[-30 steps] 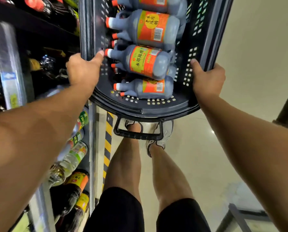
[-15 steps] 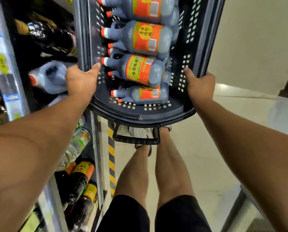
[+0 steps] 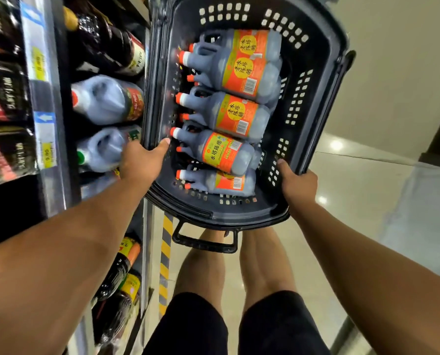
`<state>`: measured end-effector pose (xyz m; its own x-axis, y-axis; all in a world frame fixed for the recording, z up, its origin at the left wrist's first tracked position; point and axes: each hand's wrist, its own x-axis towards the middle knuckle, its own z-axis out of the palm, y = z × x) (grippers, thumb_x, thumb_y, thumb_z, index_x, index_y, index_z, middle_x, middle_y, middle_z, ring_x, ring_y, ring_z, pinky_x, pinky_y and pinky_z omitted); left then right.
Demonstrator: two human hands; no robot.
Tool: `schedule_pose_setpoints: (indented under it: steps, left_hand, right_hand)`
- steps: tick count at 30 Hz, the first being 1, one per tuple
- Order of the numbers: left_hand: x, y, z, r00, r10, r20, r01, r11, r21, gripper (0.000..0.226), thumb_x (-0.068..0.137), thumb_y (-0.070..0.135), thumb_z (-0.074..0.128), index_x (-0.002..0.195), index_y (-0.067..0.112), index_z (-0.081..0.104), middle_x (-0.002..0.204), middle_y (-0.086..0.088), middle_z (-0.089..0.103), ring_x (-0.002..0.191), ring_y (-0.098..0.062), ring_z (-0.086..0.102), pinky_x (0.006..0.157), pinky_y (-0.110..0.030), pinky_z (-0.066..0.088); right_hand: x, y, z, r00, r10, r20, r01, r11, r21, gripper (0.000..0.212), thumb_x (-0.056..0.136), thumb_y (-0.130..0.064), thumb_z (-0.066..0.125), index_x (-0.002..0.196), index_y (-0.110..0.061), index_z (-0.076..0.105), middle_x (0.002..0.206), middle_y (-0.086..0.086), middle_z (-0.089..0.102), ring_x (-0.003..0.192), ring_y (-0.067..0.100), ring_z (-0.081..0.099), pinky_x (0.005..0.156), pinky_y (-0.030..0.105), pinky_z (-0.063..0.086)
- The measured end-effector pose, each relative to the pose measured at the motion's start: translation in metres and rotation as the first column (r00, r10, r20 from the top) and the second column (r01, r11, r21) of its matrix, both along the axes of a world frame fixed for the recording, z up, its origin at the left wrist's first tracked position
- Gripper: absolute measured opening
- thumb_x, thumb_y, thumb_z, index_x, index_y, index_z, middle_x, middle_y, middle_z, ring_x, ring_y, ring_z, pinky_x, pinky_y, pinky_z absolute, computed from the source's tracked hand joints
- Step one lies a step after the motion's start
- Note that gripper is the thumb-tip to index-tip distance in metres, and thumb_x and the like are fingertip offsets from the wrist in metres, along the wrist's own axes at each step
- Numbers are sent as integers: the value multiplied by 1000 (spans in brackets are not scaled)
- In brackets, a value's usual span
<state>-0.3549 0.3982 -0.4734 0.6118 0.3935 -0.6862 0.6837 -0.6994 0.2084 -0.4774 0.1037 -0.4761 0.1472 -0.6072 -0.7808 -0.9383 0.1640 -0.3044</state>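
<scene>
Black basket [image 3: 239,211] runs lengthwise away from the person; jugs [image 3: 224,152] point caps left.

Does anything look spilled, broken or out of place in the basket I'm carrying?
Nothing stands out. The vinegar jugs lie stacked on their sides in the basket, caps on, no spill visible.
</scene>
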Motion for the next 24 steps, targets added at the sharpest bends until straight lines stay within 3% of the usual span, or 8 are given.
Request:
schedule_pose_setpoints:
  steps: [3, 7, 10, 13, 15, 18, 21, 24]
  left_hand:
    - [-11, 8, 4, 1000, 1, -17, -1, 1000, -19, 59, 87, 64, 72, 117, 13, 76, 109, -9, 78, 105, -35, 73, 90, -43, 59]
    - [-19, 2, 13, 1000, -13, 1, 13, 1000, -20, 56, 89, 41, 78, 132, 8, 63, 129, -16, 70, 120, -39, 66, 100, -46, 54]
    - [-30, -19, 40, 947, -114, 301, 132, 990, -41, 72, 89, 20, 74, 154, 11, 46, 151, -16, 53, 142, -34, 51, 118, -41, 42]
    - [-38, -55, 61, 866, 20, 500, 81, 980, -181, 62, 86, 14, 71, 146, 16, 53, 142, -10, 59, 132, -21, 57, 111, -30, 44]
    - [-42, -79, 52, 890, 256, 378, -141, 941, -306, 54, 81, 23, 77, 131, 17, 58, 129, -8, 65, 118, -23, 64, 104, -37, 52]
    - [-51, -95, 10, 791, 611, 22, -564, 743, -360, 70, 60, 52, 80, 113, 11, 60, 112, -8, 72, 104, -34, 72, 90, -55, 60]
    - [-53, -103, -11, 697, 698, -166, -711, 641, -290, 103, 41, 69, 76, 126, 12, 61, 119, -10, 74, 104, -33, 74, 90, -54, 63]
    - [-52, -107, -24, 632, 713, -303, -775, 568, -278, 111, 31, 71, 75, 127, 18, 57, 120, -8, 74, 101, -31, 75, 90, -53, 62]
  right_hand:
    - [-10, 1, 8, 999, -7, -37, 10, 997, 75, 41, 86, -49, 83, 114, -21, 73, 107, 1, 78, 100, 27, 74, 99, 46, 60]
    - [-16, -9, 22, 982, 159, -98, -145, 980, 136, 59, 88, -51, 78, 132, -17, 61, 125, 6, 71, 109, 29, 70, 101, 48, 58]
    - [3, -20, 52, 942, 337, 2, -332, 930, -158, 65, 88, -49, 72, 142, -18, 49, 132, 5, 58, 117, 24, 61, 102, 42, 52]
    - [54, -16, 79, 810, 516, 278, -386, 827, -409, 46, 92, -31, 70, 132, -14, 56, 127, 5, 59, 117, 19, 58, 102, 36, 49]
    - [97, -3, 79, 655, 668, 353, -509, 735, -447, 41, 90, -27, 71, 126, -12, 59, 124, 9, 60, 117, 22, 59, 103, 38, 49]
    - [168, 17, 52, 410, 886, 215, -797, 463, -386, 57, 83, -32, 73, 133, -10, 58, 132, 16, 57, 123, 33, 56, 102, 38, 44]
    - [222, 32, 22, 154, 988, 25, -967, 156, -201, 83, 75, -54, 73, 144, -14, 51, 141, 18, 57, 130, 39, 56, 105, 44, 49]
    - [236, 33, 1, -1, 996, -84, -1000, -3, -25, 96, 74, -53, 88, 148, -11, 45, 145, 20, 56, 133, 40, 57, 105, 43, 48]
